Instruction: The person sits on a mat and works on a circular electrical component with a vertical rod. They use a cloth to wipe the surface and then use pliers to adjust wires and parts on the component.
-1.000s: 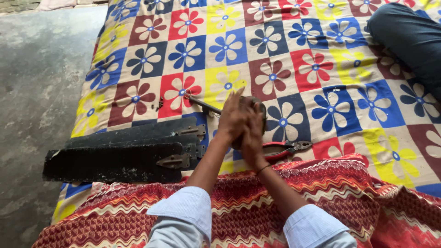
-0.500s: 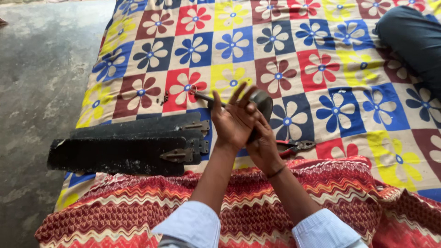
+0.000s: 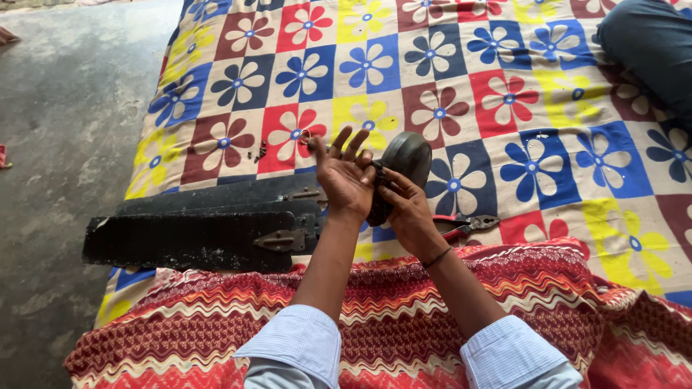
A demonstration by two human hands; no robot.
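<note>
Near the front edge of the flowered bedsheet, both hands meet around a dark, rounded fan motor housing. Right hand has its fingers wrapped about the lower near side of the housing, grasping it and holding it tilted up off the sheet. Left hand presses against the housing's left side with the palm, its fingers spread wide and pointing upward rather than curled, so it steadies the housing without closing on it.

Just to the left, touching or almost touching the left wrist, lie two long black fan blades, one overlapping the other, with metal brackets at their near ends; their far ends hang over the sheet's left edge above the grey concrete floor. Right of the right wrist, red-handled pliers rest on the sheet. Beyond the left hand's fingers, a few small dark screws lie scattered on a red flower square. A red zigzag-patterned cloth covers the person's lap along the near edge. At the far right corner a dark trouser leg of another person rests on the sheet.
</note>
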